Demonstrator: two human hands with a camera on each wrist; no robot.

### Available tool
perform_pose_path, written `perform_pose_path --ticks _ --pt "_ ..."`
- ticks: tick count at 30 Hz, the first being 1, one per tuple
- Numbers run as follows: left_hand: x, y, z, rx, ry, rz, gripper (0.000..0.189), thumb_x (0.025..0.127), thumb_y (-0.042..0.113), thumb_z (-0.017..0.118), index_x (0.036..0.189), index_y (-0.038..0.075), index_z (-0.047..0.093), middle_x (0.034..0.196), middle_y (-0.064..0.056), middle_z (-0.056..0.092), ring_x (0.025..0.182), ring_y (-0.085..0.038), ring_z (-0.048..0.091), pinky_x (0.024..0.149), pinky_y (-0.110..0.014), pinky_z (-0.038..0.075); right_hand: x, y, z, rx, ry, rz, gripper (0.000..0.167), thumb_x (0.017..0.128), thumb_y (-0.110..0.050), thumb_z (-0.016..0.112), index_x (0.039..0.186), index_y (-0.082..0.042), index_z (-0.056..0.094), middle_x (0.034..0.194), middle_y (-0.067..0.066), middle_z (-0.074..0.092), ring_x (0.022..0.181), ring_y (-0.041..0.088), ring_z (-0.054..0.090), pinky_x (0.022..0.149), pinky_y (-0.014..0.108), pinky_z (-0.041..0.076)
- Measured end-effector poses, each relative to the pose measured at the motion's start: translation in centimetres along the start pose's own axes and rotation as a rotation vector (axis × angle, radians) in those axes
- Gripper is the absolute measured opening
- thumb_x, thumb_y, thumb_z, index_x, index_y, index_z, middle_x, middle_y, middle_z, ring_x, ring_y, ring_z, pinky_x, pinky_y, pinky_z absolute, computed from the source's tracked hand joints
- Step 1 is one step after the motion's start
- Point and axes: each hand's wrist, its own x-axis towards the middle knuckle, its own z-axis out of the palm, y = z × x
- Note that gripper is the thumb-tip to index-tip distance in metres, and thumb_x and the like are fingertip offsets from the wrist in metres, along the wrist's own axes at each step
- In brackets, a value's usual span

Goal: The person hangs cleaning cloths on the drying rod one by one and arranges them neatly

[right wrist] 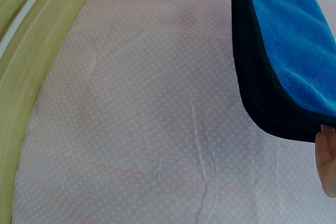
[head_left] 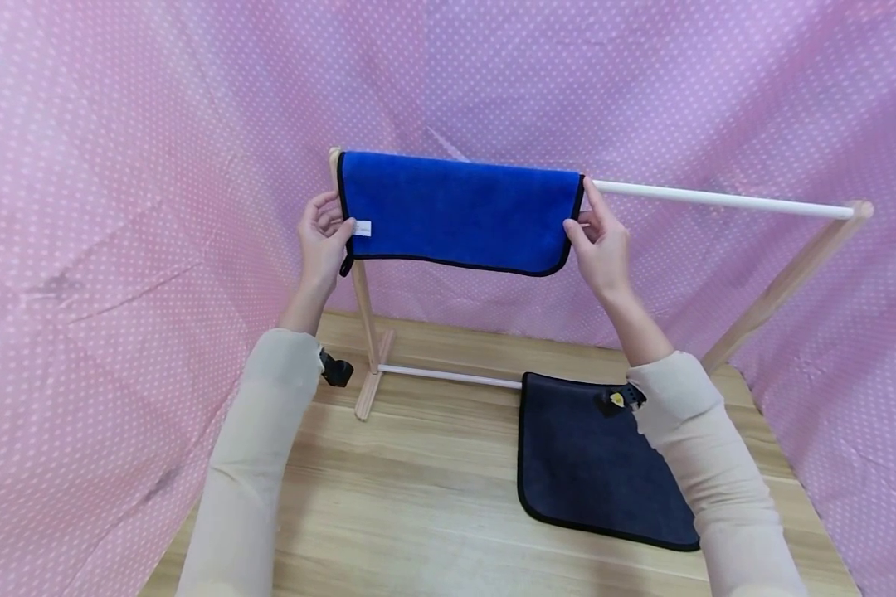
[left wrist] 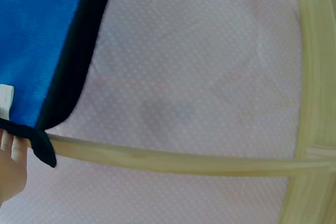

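Pink curtain (head_left: 157, 207): behind the rail (head_left: 717, 199).
Left hand (head_left: 321, 245): pinches the blue cloth (head_left: 455, 211) at its tag (head_left: 362, 228), unseen from the right wrist.
Blue cloth: over the rail's left part; wrist views show its dark border broad, head view thin.
Right hand (head_left: 603, 245): pinches the blue cloth's right edge.
Dark cloth (head_left: 590, 464): flat on the bench (head_left: 388, 497), head view only.

A blue towel (head_left: 463, 214) with black edging and a white tag (head_left: 362, 229) hangs draped over the white rail's (head_left: 717, 199) left end.
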Motion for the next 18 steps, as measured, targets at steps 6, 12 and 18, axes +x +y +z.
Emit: perform_pose_path --ticks 6,12,18 --pt "0.0 -0.3 -0.3 -0.002 0.0 0.048 0.037 0.08 -0.016 0.05 0.112 0.002 0.054 0.084 0.002 0.061 0.072 -0.01 0.058 0.069 -0.022 0.047 -0.3 0.3 0.2 0.011 0.001 -0.034 0.057 0.086 0.001 0.056 0.14 -0.005 0.035 0.083 0.016 0.062 0.066 -0.009 0.056 0.068 0.01 0.044" --pt "-0.3 -0.8 -0.4 0.01 0.009 0.041 0.036 0.081 -0.014 0.052 0.114 0.0 0.053 0.084 0.004 0.062 0.073 -0.009 0.058 0.068 -0.021 0.047 -1.3 0.2 0.0 0.06 -0.024 -0.063 0.059 0.087 0.002 0.056 0.141 -0.007 0.034 0.082 0.023 0.062 0.067 -0.007 0.058 0.069 0.01 0.045" --pt "-1.3 -2.2 -1.3 0.014 0.0 0.046 0.037 0.08 -0.016 0.053 0.116 -0.006 0.051 0.084 0.007 0.062 0.077 -0.007 0.058 0.072 -0.019 0.047 -3.5 -1.6 -0.1 0.008 -0.054 -0.094 0.057 0.085 0.008 0.055 0.137 0.004 0.033 0.086 0.033 0.06 0.07 -0.011 0.054 0.069 0.007 0.043"
